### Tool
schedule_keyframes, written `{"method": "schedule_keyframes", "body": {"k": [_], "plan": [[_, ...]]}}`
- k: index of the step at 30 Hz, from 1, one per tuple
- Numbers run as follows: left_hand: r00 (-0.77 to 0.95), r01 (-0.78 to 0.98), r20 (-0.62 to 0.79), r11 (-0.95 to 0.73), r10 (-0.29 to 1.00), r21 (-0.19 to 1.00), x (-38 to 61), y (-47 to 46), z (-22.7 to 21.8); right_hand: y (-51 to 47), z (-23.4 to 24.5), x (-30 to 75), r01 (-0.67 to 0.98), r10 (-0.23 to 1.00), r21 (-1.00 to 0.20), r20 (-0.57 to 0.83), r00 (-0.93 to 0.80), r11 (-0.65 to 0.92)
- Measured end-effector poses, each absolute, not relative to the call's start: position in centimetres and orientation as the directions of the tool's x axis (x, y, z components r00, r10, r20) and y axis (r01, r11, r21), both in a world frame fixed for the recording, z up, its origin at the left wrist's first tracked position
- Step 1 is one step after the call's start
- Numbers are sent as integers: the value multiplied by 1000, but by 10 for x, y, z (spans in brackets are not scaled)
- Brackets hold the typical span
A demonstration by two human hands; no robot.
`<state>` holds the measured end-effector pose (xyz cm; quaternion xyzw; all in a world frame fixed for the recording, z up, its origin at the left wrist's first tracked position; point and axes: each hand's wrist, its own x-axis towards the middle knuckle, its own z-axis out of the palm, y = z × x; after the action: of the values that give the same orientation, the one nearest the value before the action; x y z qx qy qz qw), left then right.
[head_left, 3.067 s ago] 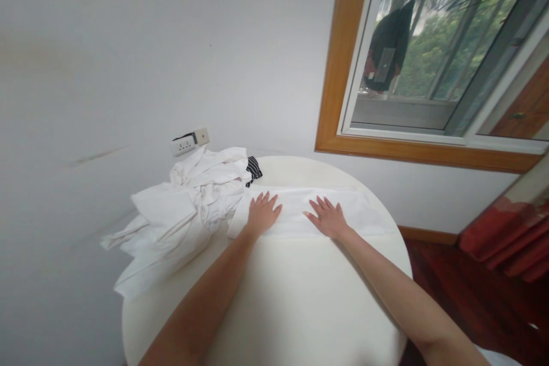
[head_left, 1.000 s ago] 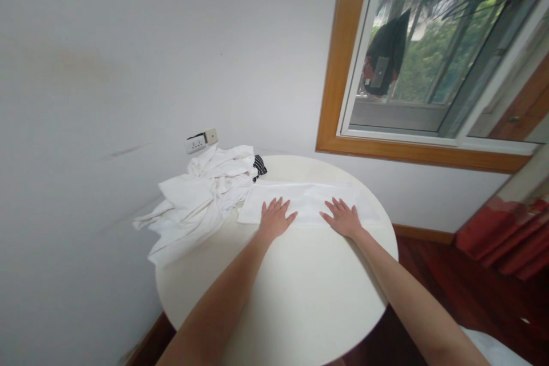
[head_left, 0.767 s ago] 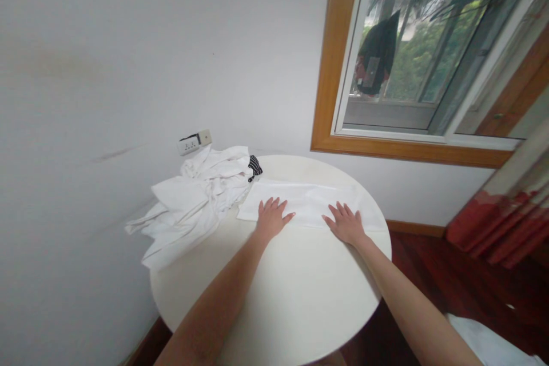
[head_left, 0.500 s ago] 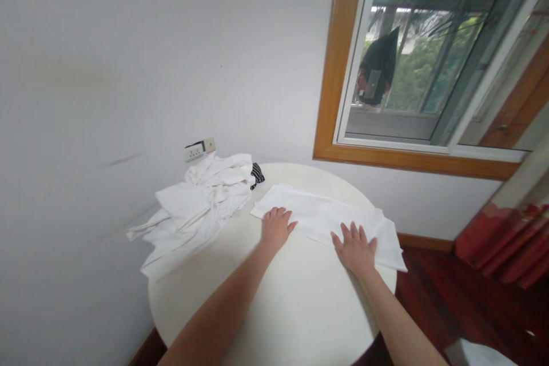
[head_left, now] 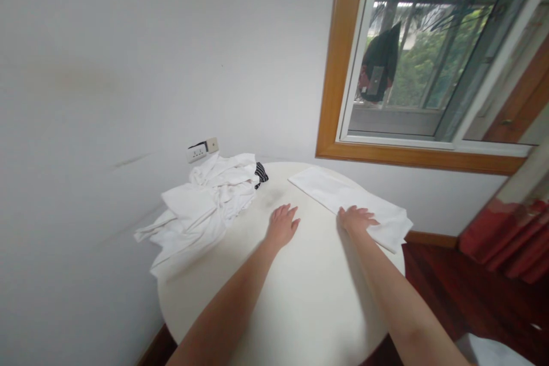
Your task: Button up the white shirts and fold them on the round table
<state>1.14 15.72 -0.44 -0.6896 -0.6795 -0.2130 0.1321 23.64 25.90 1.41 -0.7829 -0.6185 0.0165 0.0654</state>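
Note:
A long folded white cloth [head_left: 343, 197] lies slanted along the far right side of the round white table [head_left: 300, 297], one end hanging over the edge. My right hand [head_left: 355, 221] rests flat and open on the near end of that cloth. Flat on the bare tabletop, fingers spread, lies my left hand [head_left: 283, 226], a little left of the cloth and not touching it.
A heap of crumpled white garments [head_left: 201, 206] with a black striped piece [head_left: 260, 173] covers the table's far left and spills over the edge. A wall socket [head_left: 201, 150] sits behind it. A wood-framed window [head_left: 424, 63] is at right; dark red floor [head_left: 472, 297] lies below.
The folded cloth has been pushed and turned from the middle of the table to its right side. My left hand has come off the cloth; my right hand went with it.

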Motion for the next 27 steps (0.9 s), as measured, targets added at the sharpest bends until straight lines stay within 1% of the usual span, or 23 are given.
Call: {"method": "schedule_keyframes", "body": {"k": [1,3,5,6,7,8,11,14,18,24,25,27], "plan": [[-17,993,468,-39,883,110,11,158,-5,265,17,234,968,969,-98,74,237,-230],[-21,993,466,-37,884,116,11,160,-7,277,19,236,987,977,-48,141,160,-155],[-23,992,465,-37,885,120,10,161,-9,288,18,247,1000,979,-2,203,-11,12],[-24,992,462,-37,886,122,10,162,-10,293,17,255,994,972,12,210,-105,105],[-25,992,458,-37,889,124,10,162,-11,299,14,264,981,963,9,188,-193,195],[-25,991,453,-37,891,126,10,163,-11,305,12,271,970,960,-14,146,-239,244],[-27,990,442,-39,897,139,11,163,-11,322,5,287,973,974,-61,73,-217,221],[-39,987,429,-32,902,158,12,161,-9,337,2,288,982,984,-90,66,-163,168],[-52,983,415,-27,908,182,13,158,-6,353,-1,283,987,989,-104,91,-115,124],[-61,981,416,-23,908,192,16,155,-6,354,-2,282,980,981,-124,134,-140,156],[-65,980,414,-19,908,196,16,154,-6,351,0,281,976,976,-132,158,-150,171],[-75,980,419,-11,905,199,17,153,-1,342,7,279,964,953,-157,253,-168,212]]}}
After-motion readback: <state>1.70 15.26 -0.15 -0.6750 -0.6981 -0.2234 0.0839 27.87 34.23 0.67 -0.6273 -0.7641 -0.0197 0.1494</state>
